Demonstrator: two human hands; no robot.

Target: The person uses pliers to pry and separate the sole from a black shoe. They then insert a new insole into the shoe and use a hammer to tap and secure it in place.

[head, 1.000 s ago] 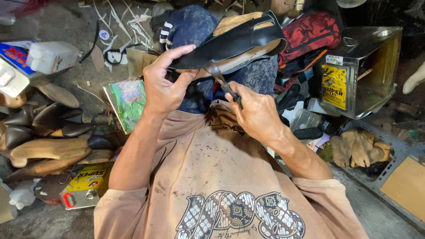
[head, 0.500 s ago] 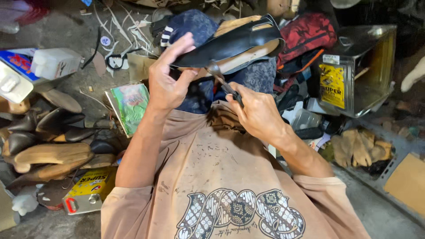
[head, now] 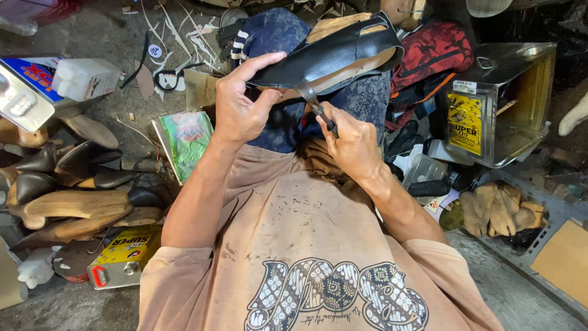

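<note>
A black leather shoe upper (head: 334, 52) stretched over a wooden last is held above my lap. My left hand (head: 242, 104) grips its near end, thumb on top and fingers curled under. My right hand (head: 352, 141) is closed on pincers (head: 323, 116) whose jaws clamp a black leather strap (head: 306, 93) hanging from the upper's underside. My knees in blue patterned trousers lie behind the shoe.
Several wooden and dark shoe lasts (head: 67, 184) lie at the left, with a yellow tin can (head: 122, 254) and a white plastic jug (head: 86, 78). An open metal tin (head: 496, 104), a red bag (head: 432, 52) and tan gloves (head: 499, 208) sit at the right.
My left hand has shifted its hold, thumb now laid over the upper's near end. The shoe sits slightly lower and more level. The pincers stay clamped on the strap.
</note>
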